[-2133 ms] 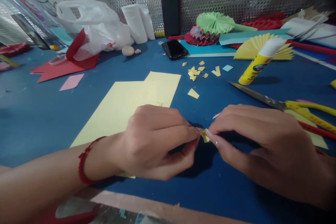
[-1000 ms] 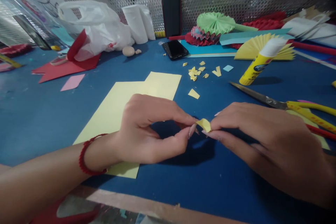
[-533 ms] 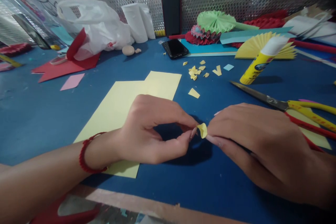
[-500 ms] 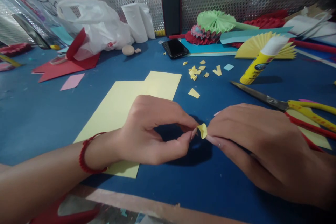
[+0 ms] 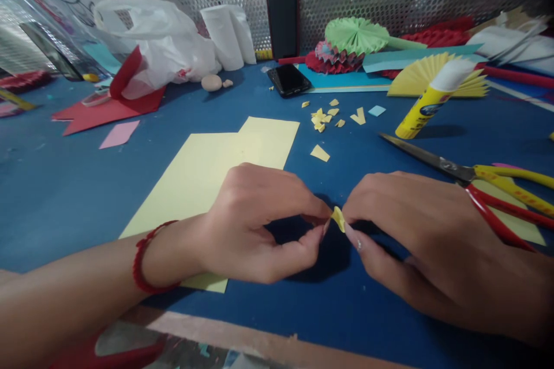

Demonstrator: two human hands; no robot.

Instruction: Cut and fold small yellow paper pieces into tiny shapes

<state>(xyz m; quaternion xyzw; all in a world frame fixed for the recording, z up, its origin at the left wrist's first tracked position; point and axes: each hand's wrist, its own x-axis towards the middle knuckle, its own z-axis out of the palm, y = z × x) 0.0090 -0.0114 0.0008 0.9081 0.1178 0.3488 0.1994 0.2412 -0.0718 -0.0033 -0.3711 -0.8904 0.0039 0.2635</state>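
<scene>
A small curled piece of yellow paper [image 5: 338, 219] is held between both hands, just above the blue tabletop. My left hand [image 5: 268, 225] pinches its left side between thumb and forefinger. On the other side, my right hand [image 5: 415, 242] grips it with thumb and fingertips. Under my left hand and wrist lies a larger sheet of yellow paper [image 5: 194, 167], partly covered. Scissors [image 5: 459, 170] with yellow and red handles rest beside my right hand, which hides part of the handles. Beyond my fingers are several cut yellow scraps [image 5: 320, 117].
A glue stick [image 5: 433, 101] stands tilted at the right. Behind are a phone lying flat [image 5: 289, 79], another dark phone standing upright [image 5: 283, 11], folded paper fans [image 5: 357, 34] and a white plastic bag [image 5: 160, 34]. Red paper [image 5: 112, 105] lies at the left. The table edge [image 5: 242, 337] runs along the front.
Both hands have shifted slightly; the left moved a little right and down. The small yellow paper has turned and looks narrower, its right end squeezed between my right thumb and fingers.
</scene>
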